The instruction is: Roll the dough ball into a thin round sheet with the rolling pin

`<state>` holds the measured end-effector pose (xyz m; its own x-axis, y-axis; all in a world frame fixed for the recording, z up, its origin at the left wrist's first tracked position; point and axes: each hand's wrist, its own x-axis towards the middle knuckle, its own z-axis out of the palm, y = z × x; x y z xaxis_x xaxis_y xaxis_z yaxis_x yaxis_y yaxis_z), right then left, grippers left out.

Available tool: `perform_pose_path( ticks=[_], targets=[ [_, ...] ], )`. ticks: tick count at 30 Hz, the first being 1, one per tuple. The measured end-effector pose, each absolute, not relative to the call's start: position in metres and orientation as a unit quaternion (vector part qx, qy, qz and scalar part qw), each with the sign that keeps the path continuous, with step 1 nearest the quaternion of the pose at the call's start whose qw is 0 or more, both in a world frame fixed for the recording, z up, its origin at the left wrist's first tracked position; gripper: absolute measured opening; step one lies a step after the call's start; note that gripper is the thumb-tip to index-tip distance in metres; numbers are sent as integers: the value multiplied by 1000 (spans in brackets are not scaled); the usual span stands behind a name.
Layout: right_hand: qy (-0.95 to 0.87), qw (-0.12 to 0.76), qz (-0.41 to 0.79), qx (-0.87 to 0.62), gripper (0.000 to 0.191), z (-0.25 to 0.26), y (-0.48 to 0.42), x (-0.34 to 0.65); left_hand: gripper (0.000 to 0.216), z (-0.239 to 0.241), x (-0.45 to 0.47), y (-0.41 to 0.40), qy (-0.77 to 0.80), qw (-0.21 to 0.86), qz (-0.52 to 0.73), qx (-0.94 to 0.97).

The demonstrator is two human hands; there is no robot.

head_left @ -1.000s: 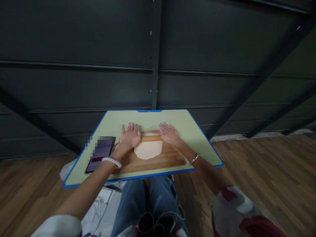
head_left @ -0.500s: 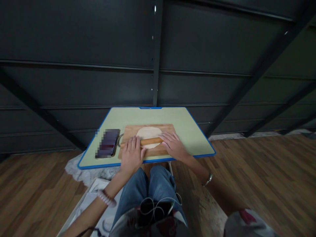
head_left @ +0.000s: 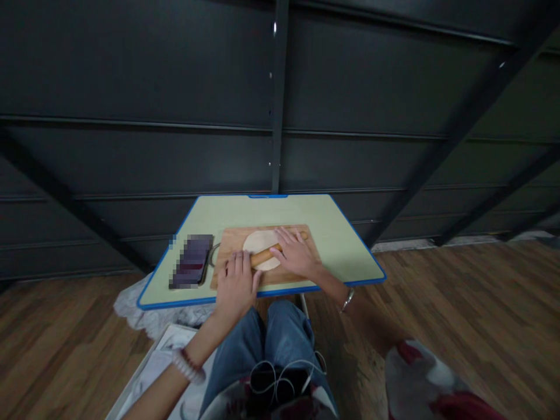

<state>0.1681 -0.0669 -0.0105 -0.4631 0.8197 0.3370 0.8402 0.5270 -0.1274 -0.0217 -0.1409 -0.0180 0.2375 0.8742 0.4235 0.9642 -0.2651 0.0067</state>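
Since half a second ago, the rolling pin (head_left: 266, 255) has swung from nearly level to a slant, its right end now farther from the person. Across that end lies the right hand (head_left: 297, 255), shifted forward, fingers stretched out and slightly spread, the pin's tip showing beyond. The left hand (head_left: 237, 284) covers the other end, fingers close together, thumb apart; from where I stand I can't tell whether they curl around it. Under the pin sits a flat round of dough (head_left: 258, 240) on a wooden board (head_left: 233, 237). Left of the board, a phone (head_left: 195, 262) rests on the blue-edged table (head_left: 350, 251).
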Motion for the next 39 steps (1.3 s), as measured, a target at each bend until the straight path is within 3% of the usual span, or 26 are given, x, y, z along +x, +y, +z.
perform_pose_path(
  ticks=[8, 18, 24, 28, 32, 35, 37, 39],
  targets=[
    [-883, 113, -32, -454, 46, 1, 7, 128, 58, -1, -52, -56, -636, 65, -142, -755],
    [-850, 101, 7, -518, 45, 3, 39, 110, 48, 0, -71, -2, -539, 25, -85, -837],
    [-839, 145, -6, -524, 40, 2, 3, 117, 52, -4, -72, -13, -513, 15, -85, -854],
    [-851, 235, 53, -466, 34, 1, -39, 126, 55, -10, -58, -27, -554, 31, -110, -824],
    [-759, 445, 203, -429, 37, -8, -102, 120, 52, -11, -37, -31, -586, 9, -103, -804],
    [-583, 582, 343, -452, 25, -23, -160, 94, 49, -8, -22, -25, -573, -8, -102, -813],
    [-478, 577, 532, -395, 21, -34, -194, 67, 51, -6, -15, -21, -572, -18, -99, -814],
    [-359, 479, 742, -302, 18, -40, -217, 35, 52, -4, -9, -18, -581, -22, -97, -808]
  ],
)
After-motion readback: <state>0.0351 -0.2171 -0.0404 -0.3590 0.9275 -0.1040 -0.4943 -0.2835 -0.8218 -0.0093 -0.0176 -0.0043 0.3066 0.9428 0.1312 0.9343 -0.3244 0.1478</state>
